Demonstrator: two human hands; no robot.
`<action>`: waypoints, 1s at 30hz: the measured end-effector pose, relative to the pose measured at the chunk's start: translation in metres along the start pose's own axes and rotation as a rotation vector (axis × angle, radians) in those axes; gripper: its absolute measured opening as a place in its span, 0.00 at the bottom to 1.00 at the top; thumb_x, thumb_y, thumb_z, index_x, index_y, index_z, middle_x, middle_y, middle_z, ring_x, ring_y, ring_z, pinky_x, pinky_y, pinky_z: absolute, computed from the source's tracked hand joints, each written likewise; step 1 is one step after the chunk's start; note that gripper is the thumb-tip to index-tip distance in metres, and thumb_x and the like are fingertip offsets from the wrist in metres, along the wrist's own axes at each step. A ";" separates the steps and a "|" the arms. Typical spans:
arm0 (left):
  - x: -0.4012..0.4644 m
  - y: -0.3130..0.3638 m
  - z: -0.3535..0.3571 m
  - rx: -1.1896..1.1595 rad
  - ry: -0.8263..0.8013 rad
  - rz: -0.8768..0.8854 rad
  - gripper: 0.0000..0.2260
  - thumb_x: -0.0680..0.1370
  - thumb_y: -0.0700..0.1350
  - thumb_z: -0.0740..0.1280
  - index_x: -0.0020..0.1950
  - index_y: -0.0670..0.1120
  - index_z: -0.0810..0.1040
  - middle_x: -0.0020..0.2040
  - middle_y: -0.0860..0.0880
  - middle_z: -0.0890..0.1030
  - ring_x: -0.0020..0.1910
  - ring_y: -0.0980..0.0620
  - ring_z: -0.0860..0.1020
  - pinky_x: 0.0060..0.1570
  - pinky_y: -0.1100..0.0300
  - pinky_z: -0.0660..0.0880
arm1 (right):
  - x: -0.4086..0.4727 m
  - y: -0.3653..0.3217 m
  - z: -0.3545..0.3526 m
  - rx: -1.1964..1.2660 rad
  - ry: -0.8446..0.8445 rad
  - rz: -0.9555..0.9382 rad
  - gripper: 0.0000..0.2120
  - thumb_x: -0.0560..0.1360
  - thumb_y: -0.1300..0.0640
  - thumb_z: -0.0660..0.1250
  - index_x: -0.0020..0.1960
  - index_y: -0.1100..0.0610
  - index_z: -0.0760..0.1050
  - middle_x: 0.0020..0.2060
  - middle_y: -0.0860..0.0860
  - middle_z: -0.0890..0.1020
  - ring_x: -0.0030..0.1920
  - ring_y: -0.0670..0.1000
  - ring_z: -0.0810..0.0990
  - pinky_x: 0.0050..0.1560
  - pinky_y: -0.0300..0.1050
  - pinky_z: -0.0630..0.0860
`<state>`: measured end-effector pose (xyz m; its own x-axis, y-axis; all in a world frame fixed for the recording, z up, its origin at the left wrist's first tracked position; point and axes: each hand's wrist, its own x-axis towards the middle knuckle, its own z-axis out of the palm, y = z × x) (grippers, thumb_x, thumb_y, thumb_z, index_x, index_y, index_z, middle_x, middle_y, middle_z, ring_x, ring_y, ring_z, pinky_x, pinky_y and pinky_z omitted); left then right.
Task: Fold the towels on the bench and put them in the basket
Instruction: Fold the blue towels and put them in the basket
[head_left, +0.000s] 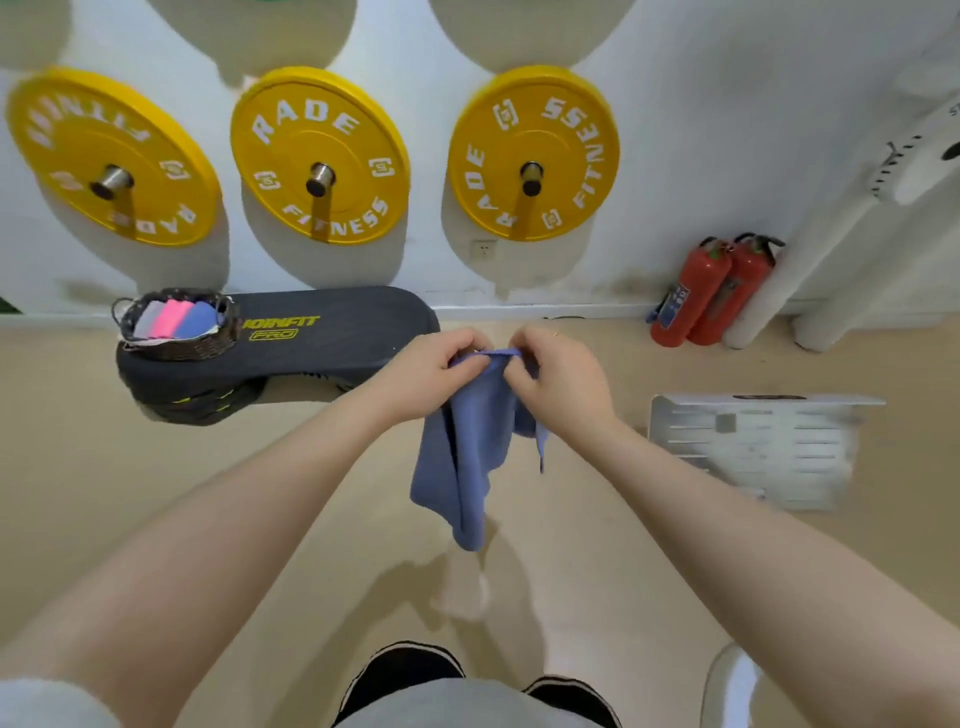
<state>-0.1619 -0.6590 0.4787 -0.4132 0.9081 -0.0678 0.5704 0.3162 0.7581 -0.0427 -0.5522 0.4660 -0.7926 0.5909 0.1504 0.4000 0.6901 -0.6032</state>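
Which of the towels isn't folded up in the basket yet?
The blue towel, hanging loose in the air, pinched at its top edge by the left hand and right hand. The other towels lie folded in the wicker basket.

Single head-worn wide-angle view, forward and steeply down; near over the hands; wall beyond

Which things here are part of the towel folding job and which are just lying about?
Job: blue towel held by left hand and right hand; basket with folded towels; bench.

Lying about: yellow weight plates; fire extinguishers; white rack.
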 end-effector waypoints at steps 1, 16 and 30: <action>0.000 -0.016 -0.014 0.023 -0.010 -0.020 0.06 0.79 0.43 0.60 0.47 0.51 0.75 0.35 0.56 0.74 0.33 0.60 0.70 0.29 0.69 0.66 | 0.011 -0.010 0.016 -0.045 -0.002 0.001 0.06 0.74 0.59 0.59 0.48 0.59 0.74 0.38 0.51 0.75 0.39 0.54 0.71 0.35 0.46 0.65; 0.040 -0.218 -0.183 0.345 0.126 -0.222 0.10 0.76 0.38 0.55 0.51 0.45 0.75 0.48 0.48 0.76 0.49 0.45 0.74 0.47 0.49 0.73 | 0.184 -0.108 0.172 -0.124 -0.096 0.074 0.12 0.77 0.61 0.51 0.52 0.58 0.72 0.47 0.56 0.77 0.46 0.58 0.75 0.40 0.48 0.70; 0.234 -0.362 -0.300 0.316 0.312 -0.587 0.11 0.77 0.35 0.53 0.55 0.39 0.73 0.55 0.38 0.75 0.53 0.40 0.73 0.49 0.50 0.70 | 0.456 -0.067 0.249 -0.138 -0.240 0.138 0.11 0.73 0.66 0.54 0.49 0.63 0.74 0.48 0.60 0.78 0.48 0.60 0.74 0.40 0.45 0.63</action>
<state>-0.6780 -0.6431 0.3829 -0.8696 0.4591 -0.1818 0.3507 0.8333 0.4273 -0.5458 -0.4331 0.3799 -0.8061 0.5784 -0.1248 0.5568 0.6701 -0.4909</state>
